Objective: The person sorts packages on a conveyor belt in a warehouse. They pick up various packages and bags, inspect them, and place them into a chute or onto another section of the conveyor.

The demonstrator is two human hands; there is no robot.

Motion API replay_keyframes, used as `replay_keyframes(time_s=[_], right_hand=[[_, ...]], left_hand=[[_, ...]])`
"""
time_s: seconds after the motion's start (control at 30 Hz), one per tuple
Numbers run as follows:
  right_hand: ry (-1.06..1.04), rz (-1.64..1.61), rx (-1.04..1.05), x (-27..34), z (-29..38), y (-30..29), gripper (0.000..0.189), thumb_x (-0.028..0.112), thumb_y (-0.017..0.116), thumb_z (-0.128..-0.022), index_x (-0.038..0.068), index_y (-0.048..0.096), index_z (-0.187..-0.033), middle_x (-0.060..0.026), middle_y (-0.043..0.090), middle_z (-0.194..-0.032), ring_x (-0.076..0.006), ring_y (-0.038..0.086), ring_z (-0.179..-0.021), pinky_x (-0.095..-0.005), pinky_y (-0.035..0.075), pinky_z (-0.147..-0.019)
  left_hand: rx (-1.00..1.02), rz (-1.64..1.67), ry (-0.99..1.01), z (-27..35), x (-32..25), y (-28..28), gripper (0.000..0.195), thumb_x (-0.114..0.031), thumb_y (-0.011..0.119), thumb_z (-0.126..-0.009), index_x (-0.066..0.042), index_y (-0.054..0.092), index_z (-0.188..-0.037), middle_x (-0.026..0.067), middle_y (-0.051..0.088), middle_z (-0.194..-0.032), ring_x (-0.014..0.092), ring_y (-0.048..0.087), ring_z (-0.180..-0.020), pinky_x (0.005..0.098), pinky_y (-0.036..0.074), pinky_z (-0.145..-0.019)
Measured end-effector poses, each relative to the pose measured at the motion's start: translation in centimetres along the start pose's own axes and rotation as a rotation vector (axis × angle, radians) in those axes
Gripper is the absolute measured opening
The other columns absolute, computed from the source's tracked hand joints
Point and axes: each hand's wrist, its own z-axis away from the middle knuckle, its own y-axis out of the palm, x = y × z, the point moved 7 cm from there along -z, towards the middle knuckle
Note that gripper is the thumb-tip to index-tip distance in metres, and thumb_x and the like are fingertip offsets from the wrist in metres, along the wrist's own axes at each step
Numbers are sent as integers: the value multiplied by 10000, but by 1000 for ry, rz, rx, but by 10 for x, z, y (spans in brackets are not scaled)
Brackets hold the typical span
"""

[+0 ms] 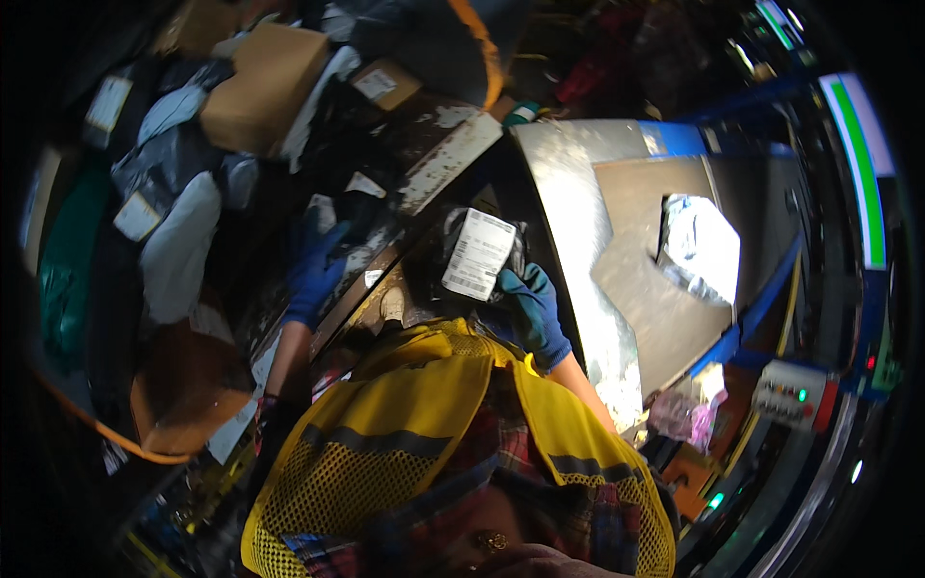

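Note:
My right hand (533, 303), in a blue-green knit work glove, grips the lower right edge of a small black plastic mailer (519, 249). A white printed label (479, 254) faces up on the mailer. My left hand (315, 271), in a blue glove, reaches over the edge of the parcel pile at the left, with its fingertips beside a dark bag that bears a white label (323, 212). Whether that hand holds the bag cannot be made out in the shadow.
Cardboard boxes (271, 83), a white mailer (181, 249) and a green bag (69, 289) lie piled at the left. A worn metal ledge (452, 162) borders the pile. At the right are a metal chute (578, 217), a silvery package (699, 249) and a control box (791, 396).

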Motion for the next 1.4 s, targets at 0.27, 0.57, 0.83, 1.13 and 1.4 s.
replay_keyframes(time_s=[0.27, 0.57, 0.83, 1.13, 1.4], right_hand=[[-515, -189, -87, 65, 7, -170, 253, 121, 537, -969, 26, 643, -1177, -70, 686, -1049, -170, 663, -911, -307, 558, -798], [-399, -387, 73, 58, -30, -205, 215, 256, 587, -1023, 114, 660, -879, -33, 674, -824, -215, 663, -808, -388, 561, -898], [173, 18, 669, -20, -6, 130, 390, 69, 637, -1022, 62, 604, -1411, -13, 640, -1329, -120, 607, -1158, -270, 477, -1024], [165, 257, 539, -45, -19, 68, 187, 166, 661, -1031, 148, 630, -848, 81, 542, -661, -57, 479, -542, -267, 357, -495], [-1002, 1300, 752, -15, 19, 57, 89, 134, 674, -976, 62, 621, -969, 37, 483, -596, -109, 480, -549, -278, 365, -523]], left_hand=[[-24, 215, -137, 28, 35, -12, 560, -89, 672, -872, -120, 606, -1427, 196, 591, -1447, 363, 568, -1327, 405, 432, -1126], [-442, 976, -703, 57, 51, -22, 364, -229, 616, -1006, -14, 681, -1293, 164, 708, -1278, 326, 671, -1113, 378, 510, -968], [-122, 1355, -437, 80, -93, 8, 212, -130, 571, -1035, -49, 659, -1210, 54, 672, -1234, 145, 639, -1079, 290, 529, -925], [-366, 1172, -1013, 359, -5, 14, 404, -143, 571, -1051, -3, 531, -1428, 101, 670, -1275, 222, 683, -1093, 379, 551, -1011], [-313, 1144, -1692, 630, 65, 159, 331, -396, 569, -1034, -166, 642, -1260, 103, 733, -1098, 296, 723, -987, 462, 607, -842]])
